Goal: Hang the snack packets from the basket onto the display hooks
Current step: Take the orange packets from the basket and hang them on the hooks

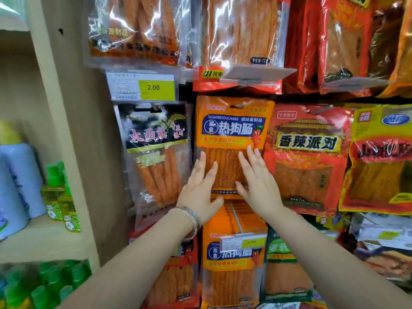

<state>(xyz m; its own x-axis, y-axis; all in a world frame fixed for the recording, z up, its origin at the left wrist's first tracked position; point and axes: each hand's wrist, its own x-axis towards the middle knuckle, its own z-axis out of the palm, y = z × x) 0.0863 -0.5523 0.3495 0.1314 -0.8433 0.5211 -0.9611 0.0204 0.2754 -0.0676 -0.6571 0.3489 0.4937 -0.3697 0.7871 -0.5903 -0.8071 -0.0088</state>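
An orange snack packet (233, 128) with a blue label hangs in the middle row of the display, its top slot at a hook. My left hand (201, 186) lies flat with straight fingers on the packet's lower left part. My right hand (258, 184) presses its lower right part, fingers straight and spread. Below it hangs another stack of the same orange packets (234, 268) on a metal hook (236, 217) with a price tag. The basket is out of view.
A black-labelled packet (156, 152) hangs to the left and a red packet (307, 157) to the right. More packets fill the row above. A yellow 2.00 price tag (156, 87) sticks out at upper left. A beige shelf post (66, 130) and bottles (55, 188) stand on the left.
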